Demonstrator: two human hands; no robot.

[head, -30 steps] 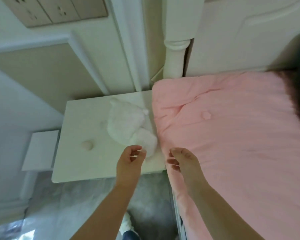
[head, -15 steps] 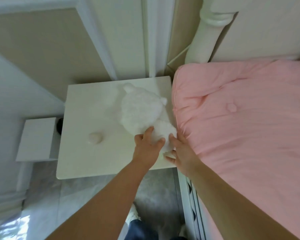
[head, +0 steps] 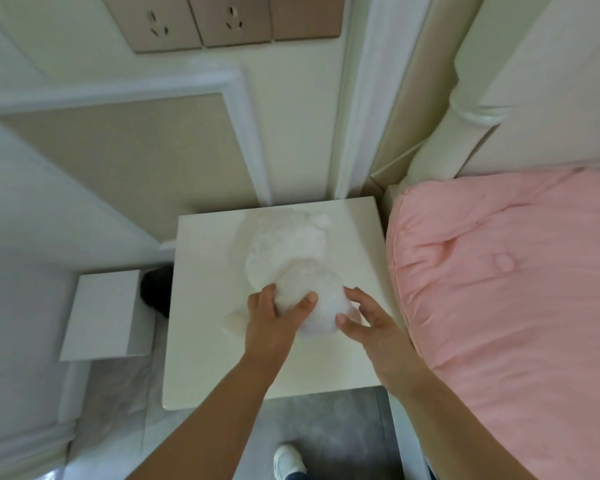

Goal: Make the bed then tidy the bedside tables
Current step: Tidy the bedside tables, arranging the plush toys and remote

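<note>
Your left hand (head: pixel 274 320) and right hand (head: pixel 364 323) both grip the white plush toy (head: pixel 291 258) lying on the bedside table (head: pixel 205 341), fingers curled into its near end.

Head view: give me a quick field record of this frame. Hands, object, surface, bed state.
object: white plush toy, lying on bedside table
left hand: grips the toy's near end, fingers curled round it
right hand: fingers curled against the toy's right side
bed: pink duvet spread flat, right of the table
other: small pale round item by the left hand, identity unclear
wall: socket panel above the table
</note>
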